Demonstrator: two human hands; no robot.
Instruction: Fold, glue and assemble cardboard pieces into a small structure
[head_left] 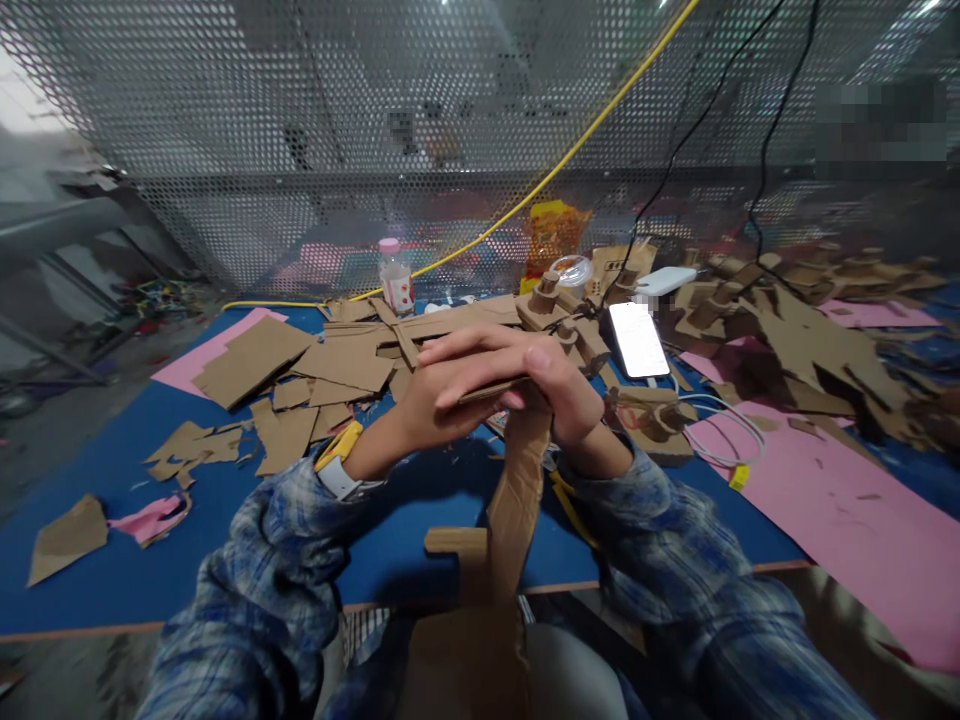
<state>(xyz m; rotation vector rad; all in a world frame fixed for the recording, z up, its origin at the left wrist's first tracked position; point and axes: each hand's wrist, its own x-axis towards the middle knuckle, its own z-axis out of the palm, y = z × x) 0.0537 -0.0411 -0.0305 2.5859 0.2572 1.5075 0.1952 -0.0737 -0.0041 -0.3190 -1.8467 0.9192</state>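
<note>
A cardboard construction (517,490) rises from near my lap at the bottom centre, with a curved strip reaching up to my hands and a short arm sticking out to the left. My left hand (450,395) is wrapped over the top end of the cardboard. From the right, my right hand (566,390) presses on the same end, its fingers lying across those of my left hand. The palms and part of the cardboard between them are hidden.
Cardboard scraps (341,360) lie on the blue table (112,460), left and behind. A bottle (396,280), lit phone (637,340), white cable (724,430), cardboard pieces (652,425) and pink sheet (847,510) are around. A perforated metal panel (337,120) stands behind.
</note>
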